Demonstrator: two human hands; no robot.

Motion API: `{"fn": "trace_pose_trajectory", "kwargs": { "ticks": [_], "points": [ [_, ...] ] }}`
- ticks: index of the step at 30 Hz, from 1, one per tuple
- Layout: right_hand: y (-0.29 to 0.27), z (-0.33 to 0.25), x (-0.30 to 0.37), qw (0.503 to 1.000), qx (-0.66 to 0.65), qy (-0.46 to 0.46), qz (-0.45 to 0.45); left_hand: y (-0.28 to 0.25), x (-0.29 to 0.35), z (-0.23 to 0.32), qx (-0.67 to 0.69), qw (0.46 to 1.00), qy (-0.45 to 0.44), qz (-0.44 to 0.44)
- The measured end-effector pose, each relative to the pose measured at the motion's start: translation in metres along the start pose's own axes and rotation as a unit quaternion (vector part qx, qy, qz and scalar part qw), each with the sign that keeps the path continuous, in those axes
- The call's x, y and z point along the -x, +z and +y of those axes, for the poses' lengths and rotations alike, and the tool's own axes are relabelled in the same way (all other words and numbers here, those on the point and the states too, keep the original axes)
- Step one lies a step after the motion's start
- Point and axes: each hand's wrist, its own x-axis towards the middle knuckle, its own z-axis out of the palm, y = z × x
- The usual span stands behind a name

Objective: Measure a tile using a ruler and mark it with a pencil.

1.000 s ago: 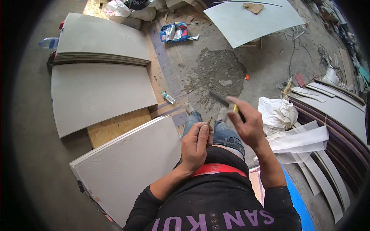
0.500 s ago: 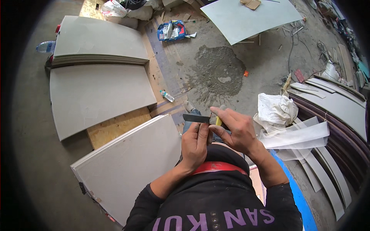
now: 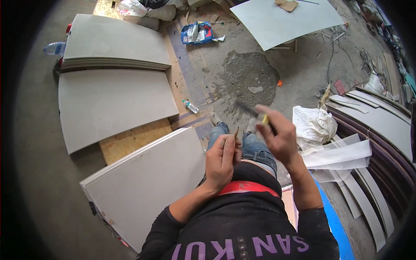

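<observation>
Near my waist, my left hand (image 3: 221, 160) is closed with fingers and thumb pinched around a short pencil (image 3: 236, 132). Only its thin brownish tip shows above the fingers, pointing away from me. To its right and a little higher, my right hand (image 3: 279, 138) grips a utility knife (image 3: 265, 119) with a yellow and black handle. The knife's dark, broad blade (image 3: 246, 108) is blurred by motion and points to the far left, apart from the pencil. Part of the handle is hidden in my palm.
Stacked grey boards (image 3: 117, 104) lie to the left, one pile (image 3: 147, 190) beside my left arm. A plastic bottle (image 3: 190, 106) and a dried mortar patch (image 3: 251, 80) are ahead. White cloth (image 3: 314, 125), mesh sheets (image 3: 338, 154) and board strips (image 3: 368, 195) lie at right.
My right hand has swung the knife up and away from the pencil, toward the far right. The left hand has stayed nearly in place, and the pencil tip now shows.
</observation>
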Motion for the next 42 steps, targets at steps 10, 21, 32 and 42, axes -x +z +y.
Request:
{"fn": "trace_pose_trajectory", "kwargs": {
  "ticks": [10,21,32,42],
  "points": [
    [0.011,-0.034,0.013,0.991,0.038,-0.069,-0.108,-0.002,0.005,-0.006,0.012,1.0,0.015,0.014],
    [-0.004,-0.012,0.006,0.997,0.015,0.001,-0.078,-0.009,0.009,-0.006,0.013,1.0,-0.002,-0.005],
    [0.004,-0.033,0.013,0.986,0.065,-0.068,-0.139,-0.007,0.007,-0.012,0.016,1.0,0.016,-0.001],
    [-0.006,-0.025,0.0,0.995,0.035,-0.029,-0.09,-0.003,-0.002,-0.005,0.053,0.998,-0.022,0.001]
  ]
}}
